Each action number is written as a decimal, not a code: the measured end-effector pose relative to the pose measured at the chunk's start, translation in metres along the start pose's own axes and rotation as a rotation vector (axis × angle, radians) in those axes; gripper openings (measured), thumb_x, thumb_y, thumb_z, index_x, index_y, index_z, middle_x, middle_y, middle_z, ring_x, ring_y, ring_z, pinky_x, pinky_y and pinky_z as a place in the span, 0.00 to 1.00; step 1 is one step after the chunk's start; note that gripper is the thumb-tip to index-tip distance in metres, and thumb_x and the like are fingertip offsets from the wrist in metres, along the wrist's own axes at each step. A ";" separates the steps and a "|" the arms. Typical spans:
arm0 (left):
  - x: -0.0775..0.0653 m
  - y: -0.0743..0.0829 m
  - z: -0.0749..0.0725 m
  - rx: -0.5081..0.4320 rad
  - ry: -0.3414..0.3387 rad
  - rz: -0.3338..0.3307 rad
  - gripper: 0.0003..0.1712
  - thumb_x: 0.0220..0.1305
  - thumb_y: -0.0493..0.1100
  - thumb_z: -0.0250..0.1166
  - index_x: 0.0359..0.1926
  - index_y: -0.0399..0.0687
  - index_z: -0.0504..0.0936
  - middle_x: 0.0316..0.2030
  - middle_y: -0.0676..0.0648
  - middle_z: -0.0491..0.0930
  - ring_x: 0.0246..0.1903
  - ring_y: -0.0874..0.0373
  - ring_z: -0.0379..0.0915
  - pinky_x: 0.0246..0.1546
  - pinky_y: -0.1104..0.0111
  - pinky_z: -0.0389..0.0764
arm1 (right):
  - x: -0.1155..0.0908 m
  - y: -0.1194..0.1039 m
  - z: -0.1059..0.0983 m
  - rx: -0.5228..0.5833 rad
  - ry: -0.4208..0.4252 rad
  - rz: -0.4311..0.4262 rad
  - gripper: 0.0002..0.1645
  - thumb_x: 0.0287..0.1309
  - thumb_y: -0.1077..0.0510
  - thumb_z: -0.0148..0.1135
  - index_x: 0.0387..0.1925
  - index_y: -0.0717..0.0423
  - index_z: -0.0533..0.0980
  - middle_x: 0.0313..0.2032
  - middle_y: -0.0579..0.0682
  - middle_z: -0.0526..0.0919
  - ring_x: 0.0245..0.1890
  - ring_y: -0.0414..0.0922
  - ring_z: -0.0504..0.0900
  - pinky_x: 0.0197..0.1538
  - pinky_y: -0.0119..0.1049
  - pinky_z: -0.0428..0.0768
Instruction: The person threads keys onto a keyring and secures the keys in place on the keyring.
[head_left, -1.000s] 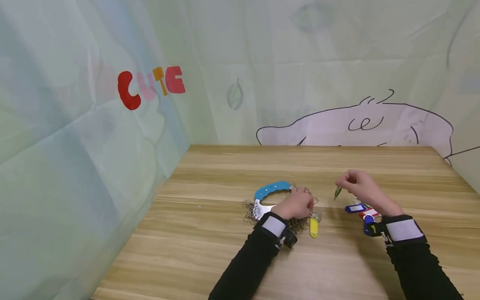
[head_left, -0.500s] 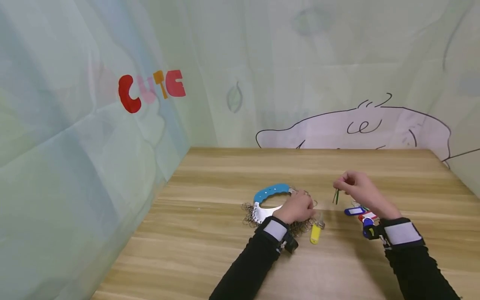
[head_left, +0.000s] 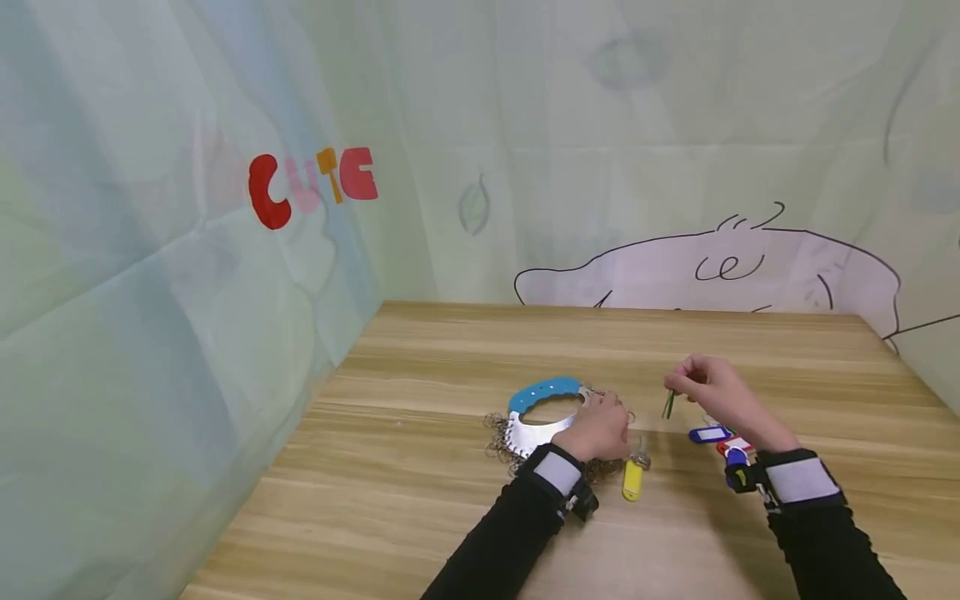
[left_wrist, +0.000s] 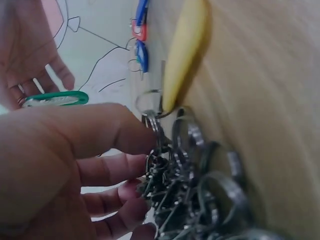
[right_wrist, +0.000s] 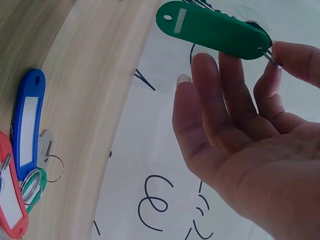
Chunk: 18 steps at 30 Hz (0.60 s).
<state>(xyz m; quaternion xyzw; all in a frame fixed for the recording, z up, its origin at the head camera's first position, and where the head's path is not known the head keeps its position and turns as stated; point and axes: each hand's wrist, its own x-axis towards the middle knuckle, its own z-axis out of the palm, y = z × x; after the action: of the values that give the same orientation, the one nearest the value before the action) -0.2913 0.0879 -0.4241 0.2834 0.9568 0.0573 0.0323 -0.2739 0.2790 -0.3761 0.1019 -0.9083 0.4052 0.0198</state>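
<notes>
In the head view my left hand [head_left: 596, 427] rests at the right side of a key holder with a blue handle [head_left: 543, 389] and a pale metal plate [head_left: 528, 436]. Many small metal rings [left_wrist: 180, 190] hang around that plate. The left wrist view has my thumb and fingers pinching a metal ring there. Beside them lies a yellow key tag [head_left: 633, 482] on a ring. My right hand [head_left: 712, 390] is raised above the table, to the right. Thumb and index finger pinch the ring of a green key tag [right_wrist: 212, 30], which hangs with a key partly hidden behind it.
Right of the holder, under my right forearm, lie a blue key tag [head_left: 708, 434], a red key tag [head_left: 735, 445] and a second blue one [head_left: 737, 458]. Another green tag [right_wrist: 37, 187] shows among them. A printed cloth [head_left: 450, 125] backs the wooden table [head_left: 360, 492].
My right hand has shifted slightly left, and the green key tag has turned edge-on. The yellow tag has slid a little toward me. My left hand stays at the rings.
</notes>
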 end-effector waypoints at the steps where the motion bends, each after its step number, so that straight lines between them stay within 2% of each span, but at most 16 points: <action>1: 0.000 -0.002 -0.001 -0.027 0.003 0.020 0.12 0.55 0.51 0.68 0.20 0.55 0.80 0.41 0.53 0.75 0.48 0.57 0.69 0.46 0.67 0.74 | 0.000 0.000 0.000 0.002 0.000 0.001 0.18 0.68 0.50 0.53 0.39 0.63 0.73 0.40 0.59 0.81 0.35 0.37 0.75 0.39 0.28 0.77; 3: 0.003 -0.006 -0.003 -0.106 0.014 0.078 0.09 0.56 0.46 0.67 0.21 0.52 0.79 0.34 0.54 0.76 0.40 0.60 0.71 0.39 0.73 0.72 | -0.001 0.000 0.000 0.008 0.000 -0.003 0.18 0.68 0.50 0.53 0.39 0.64 0.73 0.39 0.58 0.81 0.35 0.36 0.75 0.38 0.28 0.77; 5: 0.005 -0.012 -0.006 -0.199 0.022 0.141 0.07 0.55 0.40 0.66 0.23 0.49 0.78 0.27 0.56 0.73 0.31 0.63 0.69 0.32 0.78 0.68 | 0.000 0.001 0.000 0.014 0.001 -0.016 0.17 0.68 0.51 0.53 0.38 0.64 0.73 0.39 0.58 0.81 0.34 0.35 0.75 0.38 0.28 0.77; 8: 0.009 -0.017 -0.008 -0.304 0.012 0.205 0.06 0.56 0.34 0.64 0.25 0.46 0.75 0.23 0.56 0.69 0.25 0.67 0.64 0.27 0.81 0.64 | 0.001 0.002 0.000 0.022 -0.001 -0.037 0.17 0.69 0.52 0.53 0.38 0.64 0.73 0.39 0.58 0.81 0.34 0.34 0.74 0.38 0.28 0.77; 13: 0.011 -0.021 -0.012 -0.387 -0.036 0.209 0.05 0.58 0.33 0.63 0.29 0.45 0.75 0.26 0.54 0.72 0.28 0.66 0.65 0.30 0.81 0.65 | 0.003 0.002 -0.001 0.028 -0.003 -0.047 0.17 0.68 0.52 0.53 0.39 0.64 0.73 0.39 0.59 0.81 0.34 0.35 0.75 0.39 0.29 0.78; 18: 0.011 -0.023 -0.014 -0.494 -0.077 0.193 0.06 0.57 0.29 0.61 0.34 0.41 0.79 0.27 0.52 0.74 0.27 0.66 0.67 0.29 0.80 0.68 | 0.002 0.004 -0.001 0.023 0.000 -0.028 0.17 0.68 0.51 0.53 0.39 0.64 0.73 0.39 0.58 0.81 0.34 0.35 0.75 0.38 0.28 0.78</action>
<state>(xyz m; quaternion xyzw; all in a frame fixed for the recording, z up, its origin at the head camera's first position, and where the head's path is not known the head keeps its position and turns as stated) -0.3140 0.0738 -0.4136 0.3586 0.8805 0.2809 0.1315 -0.2770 0.2814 -0.3781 0.1149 -0.9021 0.4153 0.0244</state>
